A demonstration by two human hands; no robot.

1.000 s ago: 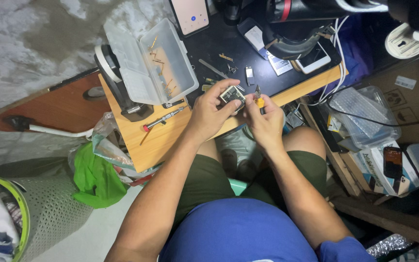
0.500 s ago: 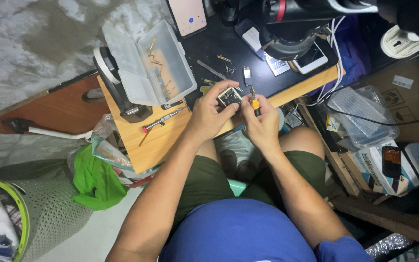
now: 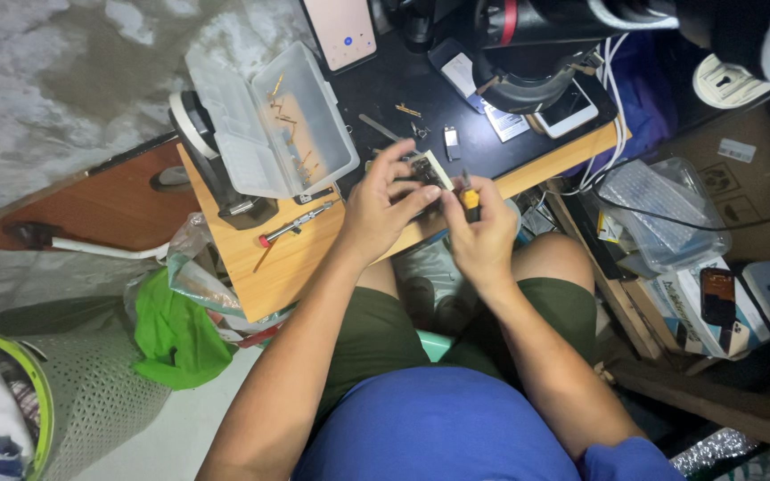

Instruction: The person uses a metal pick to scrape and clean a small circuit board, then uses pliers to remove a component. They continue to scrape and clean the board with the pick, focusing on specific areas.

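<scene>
My left hand (image 3: 383, 207) grips a small dark device with a pale frame (image 3: 430, 169) at the front edge of the wooden table (image 3: 265, 267). My right hand (image 3: 481, 233) is closed around a small yellow-handled screwdriver (image 3: 470, 196), its tip pointing up at the device. Both hands meet over the table's near edge, above my lap. What the screwdriver tip touches is hidden by my fingers.
An open clear plastic parts box (image 3: 269, 125) lies on the table's left. A red-tipped screwdriver (image 3: 294, 224) rests near it. A phone (image 3: 342, 30) and a microscope-like black instrument (image 3: 528, 53) sit farther back on a black mat. Clutter, a green bag (image 3: 176, 334) and boxes surround the seat.
My hands have stayed together at the table edge. The left fingers have shifted slightly over the device, and the right hand still keeps the screwdriver against it.
</scene>
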